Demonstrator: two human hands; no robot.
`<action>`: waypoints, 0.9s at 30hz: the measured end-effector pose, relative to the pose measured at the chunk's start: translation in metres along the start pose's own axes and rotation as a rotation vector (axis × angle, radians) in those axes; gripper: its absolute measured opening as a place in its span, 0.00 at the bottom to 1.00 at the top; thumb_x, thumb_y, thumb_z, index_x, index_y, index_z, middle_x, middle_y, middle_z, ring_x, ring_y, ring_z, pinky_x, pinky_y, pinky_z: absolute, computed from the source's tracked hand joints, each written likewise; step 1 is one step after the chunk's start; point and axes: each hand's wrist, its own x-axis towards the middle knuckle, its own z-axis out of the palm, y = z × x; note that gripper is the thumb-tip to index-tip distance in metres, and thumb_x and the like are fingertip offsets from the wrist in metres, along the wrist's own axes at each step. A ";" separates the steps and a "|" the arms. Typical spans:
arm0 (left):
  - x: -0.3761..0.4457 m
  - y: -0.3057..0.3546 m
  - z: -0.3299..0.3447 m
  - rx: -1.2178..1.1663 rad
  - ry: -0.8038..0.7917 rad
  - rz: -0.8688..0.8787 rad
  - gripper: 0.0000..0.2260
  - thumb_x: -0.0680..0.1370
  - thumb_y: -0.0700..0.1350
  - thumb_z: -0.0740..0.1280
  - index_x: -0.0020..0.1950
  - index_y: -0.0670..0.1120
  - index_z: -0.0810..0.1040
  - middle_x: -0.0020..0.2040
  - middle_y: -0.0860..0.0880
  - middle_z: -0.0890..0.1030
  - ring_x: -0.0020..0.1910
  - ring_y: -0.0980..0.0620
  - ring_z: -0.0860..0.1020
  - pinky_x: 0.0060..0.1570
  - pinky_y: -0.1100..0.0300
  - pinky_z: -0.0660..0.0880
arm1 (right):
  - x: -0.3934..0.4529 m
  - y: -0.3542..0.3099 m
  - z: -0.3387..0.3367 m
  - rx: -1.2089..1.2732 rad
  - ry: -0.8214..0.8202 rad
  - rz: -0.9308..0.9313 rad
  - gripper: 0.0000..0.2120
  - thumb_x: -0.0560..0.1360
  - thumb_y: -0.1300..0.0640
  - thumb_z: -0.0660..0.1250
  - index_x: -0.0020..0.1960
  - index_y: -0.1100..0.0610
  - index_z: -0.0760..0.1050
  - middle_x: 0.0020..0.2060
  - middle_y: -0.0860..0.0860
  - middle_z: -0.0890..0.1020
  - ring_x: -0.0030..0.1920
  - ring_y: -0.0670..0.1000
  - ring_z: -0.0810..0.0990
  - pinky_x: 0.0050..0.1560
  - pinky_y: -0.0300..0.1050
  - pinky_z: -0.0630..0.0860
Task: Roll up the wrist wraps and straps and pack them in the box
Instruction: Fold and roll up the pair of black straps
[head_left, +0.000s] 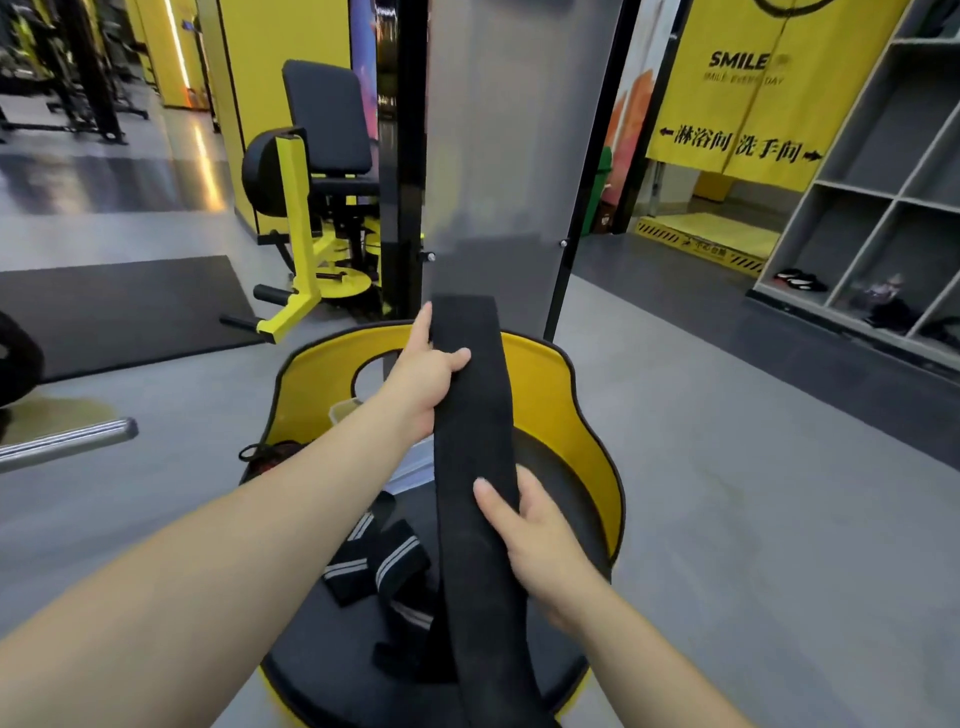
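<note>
While the long black strap (467, 467) is stretched out flat in front of us, we note its long axis runs almost straight away from the body, far end up near the grey panel (498, 156), near end dropping out of view at the bottom of the frame. Left hand (426, 374) grips the strap close to its far end, thumb on one edge and fingers curled over the face. Right hand (524, 525) holds it lower down, nearer to us, fingers laid loosely across the face with the thumb behind; the grip looks light, more a guide than a clamp. The strap hangs above the round black seat (322, 639) of a yellow-backed chair (540, 374). On that seat, left of the strap, lie the striped wrist wraps (374, 561), unrolled. A clear box (345, 408) shows at the back of the seat, partly hidden by the left forearm; contents cannot be told. Our judgement: rolling must start from one end, and the left hand sits nearest a free end, so the roll likely begins there and travels down toward the right hand.
</note>
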 end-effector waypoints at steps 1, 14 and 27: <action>0.011 -0.002 0.000 0.008 -0.016 0.028 0.36 0.84 0.33 0.63 0.82 0.65 0.56 0.66 0.50 0.81 0.58 0.43 0.84 0.48 0.46 0.84 | -0.001 0.013 0.000 0.021 0.007 0.029 0.13 0.82 0.50 0.67 0.66 0.49 0.76 0.56 0.45 0.86 0.57 0.47 0.85 0.61 0.51 0.81; 0.076 -0.155 -0.034 0.055 0.169 -0.438 0.17 0.81 0.51 0.70 0.66 0.43 0.80 0.59 0.42 0.86 0.56 0.41 0.84 0.61 0.44 0.79 | 0.078 0.143 -0.014 0.003 0.055 0.304 0.10 0.82 0.56 0.68 0.63 0.51 0.76 0.56 0.48 0.86 0.54 0.47 0.86 0.55 0.45 0.83; -0.024 -0.211 -0.057 0.251 0.114 -0.375 0.11 0.86 0.44 0.62 0.67 0.45 0.77 0.57 0.45 0.86 0.55 0.45 0.85 0.60 0.44 0.81 | 0.067 0.140 -0.003 -0.034 0.119 0.217 0.08 0.82 0.54 0.68 0.61 0.49 0.77 0.55 0.49 0.86 0.54 0.48 0.85 0.56 0.47 0.83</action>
